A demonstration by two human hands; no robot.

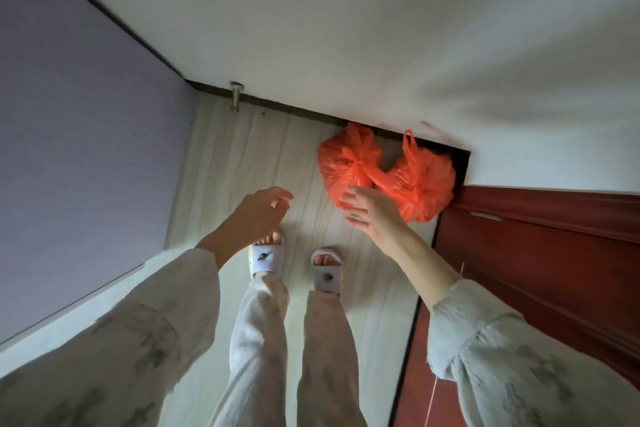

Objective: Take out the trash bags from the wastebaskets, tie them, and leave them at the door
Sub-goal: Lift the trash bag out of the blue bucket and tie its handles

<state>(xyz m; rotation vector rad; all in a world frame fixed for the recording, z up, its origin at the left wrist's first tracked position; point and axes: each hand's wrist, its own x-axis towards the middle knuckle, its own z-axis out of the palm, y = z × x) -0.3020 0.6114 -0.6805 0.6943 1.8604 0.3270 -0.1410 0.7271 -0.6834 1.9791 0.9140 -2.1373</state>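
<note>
1. down at the far left, a lilac panel [69, 135] runs along the side of the pale wood-look floor [249, 156], edged by a dark trim.
2. next, a small metal door stop [236, 95] stands on the floor right at the foot of the white wall [346, 28].
3. the person's left hand [258, 208] hangs in the air above the floor, fingers loosely curled and relaxed, holding nothing; its patterned pale sleeve [145, 319] reaches to the wrist.
4. below it, two feet in white slippers [266, 256] are planted on the floor, with pale trouser legs [294, 350] above them.
5. the right hand [367, 210] is stretched toward the bags, fingers spread and fairly straight, gripping nothing; whether the fingertips actually touch the plastic i cannot tell.
6. just beyond that hand, two orange trash bags sit on the floor against the wall: the left bag [346, 159] is knotted at the top, and the right bag [422, 184] leans against it, its handle loops sticking up.
7. at the far right, the right bag sits just beside the reddish-brown wooden door [536, 253].
</note>
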